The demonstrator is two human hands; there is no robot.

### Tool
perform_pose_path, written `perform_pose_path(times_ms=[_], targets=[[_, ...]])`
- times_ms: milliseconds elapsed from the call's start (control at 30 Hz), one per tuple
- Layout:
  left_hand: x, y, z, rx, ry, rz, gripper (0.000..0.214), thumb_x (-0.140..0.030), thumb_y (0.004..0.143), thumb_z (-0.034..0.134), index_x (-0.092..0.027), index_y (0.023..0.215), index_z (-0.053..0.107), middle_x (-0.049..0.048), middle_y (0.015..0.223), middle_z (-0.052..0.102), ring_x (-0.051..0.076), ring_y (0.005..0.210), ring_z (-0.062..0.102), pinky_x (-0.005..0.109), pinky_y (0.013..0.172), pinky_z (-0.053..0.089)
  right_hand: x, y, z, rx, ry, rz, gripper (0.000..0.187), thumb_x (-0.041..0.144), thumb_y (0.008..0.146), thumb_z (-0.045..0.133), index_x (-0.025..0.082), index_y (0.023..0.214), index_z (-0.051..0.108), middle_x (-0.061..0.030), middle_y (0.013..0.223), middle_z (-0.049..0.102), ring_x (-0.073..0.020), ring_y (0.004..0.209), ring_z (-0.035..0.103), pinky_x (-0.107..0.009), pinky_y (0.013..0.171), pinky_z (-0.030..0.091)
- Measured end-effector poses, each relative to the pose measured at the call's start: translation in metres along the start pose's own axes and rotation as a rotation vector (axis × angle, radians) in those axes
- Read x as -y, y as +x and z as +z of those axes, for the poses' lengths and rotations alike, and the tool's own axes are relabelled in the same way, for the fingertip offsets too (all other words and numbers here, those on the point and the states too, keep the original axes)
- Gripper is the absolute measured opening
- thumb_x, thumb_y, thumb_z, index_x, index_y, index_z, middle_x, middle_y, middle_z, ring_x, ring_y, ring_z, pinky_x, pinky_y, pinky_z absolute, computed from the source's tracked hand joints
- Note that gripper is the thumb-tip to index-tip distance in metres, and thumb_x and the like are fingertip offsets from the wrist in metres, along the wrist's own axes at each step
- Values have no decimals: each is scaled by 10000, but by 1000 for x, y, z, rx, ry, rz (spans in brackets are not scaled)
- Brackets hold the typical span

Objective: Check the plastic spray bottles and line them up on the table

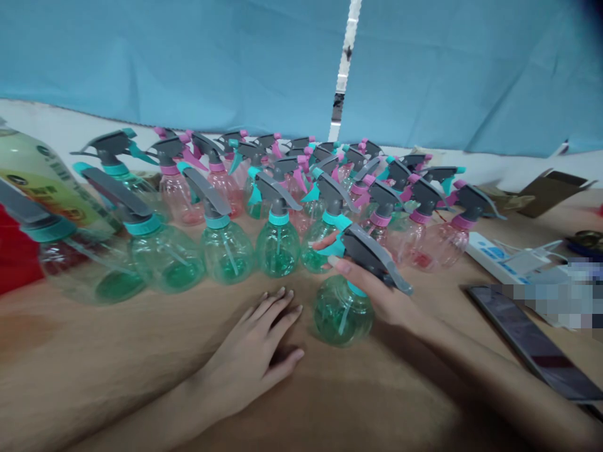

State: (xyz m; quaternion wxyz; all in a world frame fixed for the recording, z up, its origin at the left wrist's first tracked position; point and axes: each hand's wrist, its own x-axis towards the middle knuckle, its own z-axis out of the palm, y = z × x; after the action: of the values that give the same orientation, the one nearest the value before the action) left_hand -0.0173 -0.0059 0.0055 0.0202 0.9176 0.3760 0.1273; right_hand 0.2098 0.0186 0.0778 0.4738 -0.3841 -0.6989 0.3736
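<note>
My right hand [372, 289] is wrapped round the neck of a green spray bottle [342, 314] with a grey and teal trigger head. The bottle is near the front of the wooden table [282, 414], and its nozzle points away to the left. To its left, my left hand [257, 345] lies flat on the tabletop with its fingers stretched out, holding nothing. Just beyond both hands runs a row of similar spray bottles, such as this green one [277, 245]. Behind and to the right are pink ones, among them this pink spray bottle [445, 242].
A large labelled bottle [42, 182] stands at the far left beside something red [16, 251]. On the right lie a phone [532, 342], a white power strip [499, 257] and an open cardboard box [551, 191]. A blue cloth [188, 63] hangs at the back.
</note>
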Motion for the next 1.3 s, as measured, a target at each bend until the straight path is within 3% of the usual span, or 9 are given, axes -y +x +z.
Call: perform_pose_path(times_ms=[1300], targets=[[0,0,0,1,27,17,511,-464,950,481,-166,1365,460,102,1472,399,277,1339,371,453,1073,341,-2,1,-1,-6,-20,-25,222,434,876,571,267,1021,596,-9,939,629,-176,834,620,-322,744,485]])
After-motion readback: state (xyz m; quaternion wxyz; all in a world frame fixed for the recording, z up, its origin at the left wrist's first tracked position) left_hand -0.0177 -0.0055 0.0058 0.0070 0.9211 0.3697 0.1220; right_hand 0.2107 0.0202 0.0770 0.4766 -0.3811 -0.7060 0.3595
